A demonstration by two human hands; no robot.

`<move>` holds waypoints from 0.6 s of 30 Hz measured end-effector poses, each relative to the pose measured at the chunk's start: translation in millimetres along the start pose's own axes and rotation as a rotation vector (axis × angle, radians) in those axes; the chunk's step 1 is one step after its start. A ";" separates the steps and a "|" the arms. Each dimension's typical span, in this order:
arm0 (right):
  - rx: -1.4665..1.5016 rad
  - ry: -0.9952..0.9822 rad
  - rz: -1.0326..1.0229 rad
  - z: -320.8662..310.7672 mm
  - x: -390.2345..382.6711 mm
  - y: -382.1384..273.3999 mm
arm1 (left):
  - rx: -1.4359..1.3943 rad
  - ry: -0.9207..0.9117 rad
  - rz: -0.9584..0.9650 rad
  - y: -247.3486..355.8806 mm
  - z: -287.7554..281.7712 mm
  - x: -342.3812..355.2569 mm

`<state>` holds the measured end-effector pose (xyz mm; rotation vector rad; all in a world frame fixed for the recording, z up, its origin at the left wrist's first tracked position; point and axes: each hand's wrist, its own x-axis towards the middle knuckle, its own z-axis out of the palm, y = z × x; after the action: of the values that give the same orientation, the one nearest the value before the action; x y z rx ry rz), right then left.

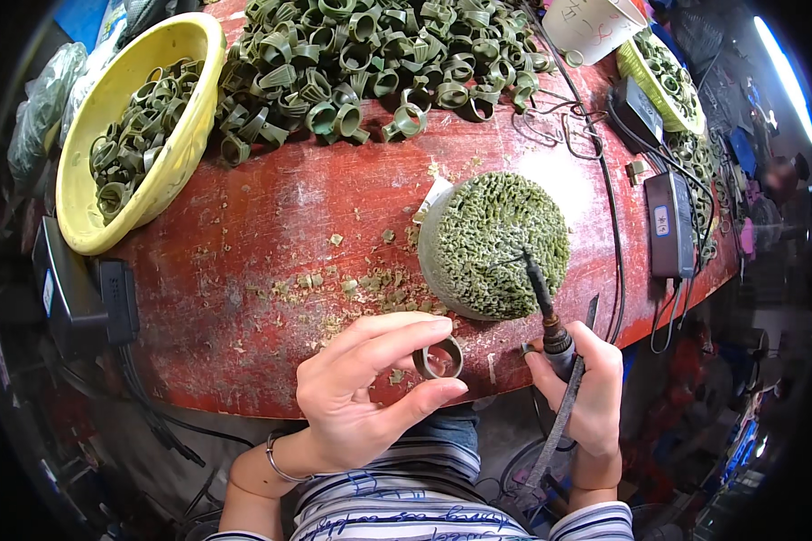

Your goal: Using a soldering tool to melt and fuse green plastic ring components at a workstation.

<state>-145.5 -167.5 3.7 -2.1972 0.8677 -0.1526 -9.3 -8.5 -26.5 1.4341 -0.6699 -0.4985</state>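
Observation:
My left hand (370, 383) pinches a dark green ring (438, 359) between thumb and fingertips, above the table's front edge. In my right hand (586, 388) are two tools. One is a soldering iron (557, 343) with a dark, crusted tip pointing away from me. The other, a long flat metal file (559, 424), lies across the palm with one end toward my lap. Beyond both hands stands a round pale tub (435, 261) topped with a rough, crumbly green mass (510, 230). The iron's tip appears in front of this mass; whether it touches I cannot tell.
A big heap of green rings (361, 63) covers the far side of the red table (280, 207). Yellow basket (198, 99) at left and green basket (695, 113) at right hold more. Black power boxes (669, 225), cables (612, 207), a white bucket (591, 27) and green scraps (307, 281) lie around.

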 end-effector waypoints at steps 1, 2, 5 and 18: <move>0.001 -0.001 0.001 0.1 -0.4 0.3 | -0.053 -0.035 -0.005 -2.4 0.7 -0.9; 0.037 0.007 0.025 0.2 -1.0 0.5 | -0.105 -0.070 -0.011 -4.0 1.6 -1.5; 0.100 0.042 0.034 2.0 -2.5 -10.3 | -0.362 -0.010 -0.117 -2.2 9.9 -2.8; 0.481 0.020 -0.005 17.4 10.9 -31.7 | -0.420 -0.120 -0.202 -2.5 10.6 1.0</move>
<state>-113.9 -148.4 11.6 -1.7500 0.7446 -0.3481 -15.6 -17.1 -28.7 1.0836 -0.4800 -0.8370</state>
